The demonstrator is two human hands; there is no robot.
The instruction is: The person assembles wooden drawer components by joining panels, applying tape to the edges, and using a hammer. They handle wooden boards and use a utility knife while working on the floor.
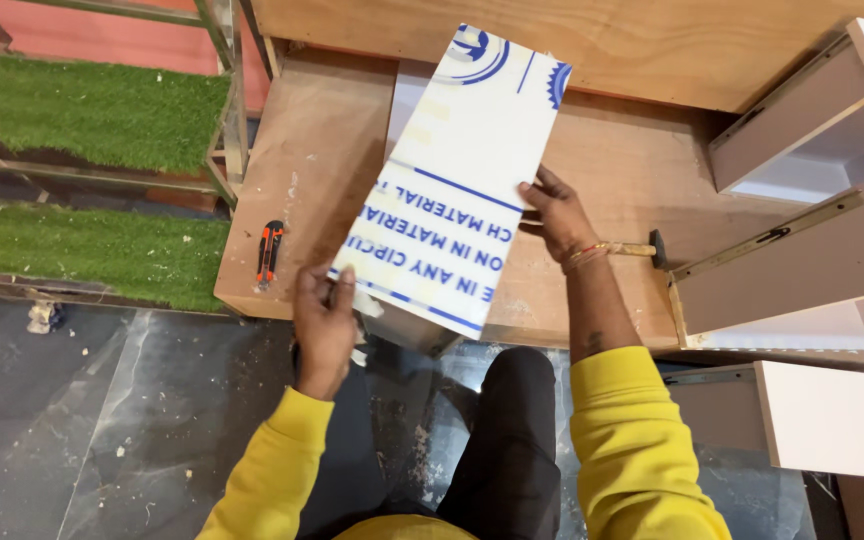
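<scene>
Fingers of the left hand (324, 318) pinch the near corner of a long, flat white sheet with blue printing and a blue stripe across it (457, 175), the grip clenched on the sheet's bottom edge where it overhangs the front of the counter. The right hand (555, 215) presses its fingertips against the sheet's right long edge about midway along, thumb out of sight, so that grip is closed on the edge as well rather than released.

The sheet lies slanted across the brown plywood counter (322, 150), its far end pointing toward the back board. It looks thin and light, yet it keeps a straight plane between the two hands with no sag, so it is probably a stiff laminate or plastic panel with some flex. Its face looks smooth and likely slick, and its edges may be sharp; holding it by opposite edges, as here, seems the surest hold, since a one-handed grip at a corner would let it swing.

An orange and black utility knife (269, 252) lies on the counter left of the sheet. A small hammer (644, 249) rests just beyond the right wrist. White and grey drawer boxes with metal slide rails (802, 250) sit to the right.
</scene>
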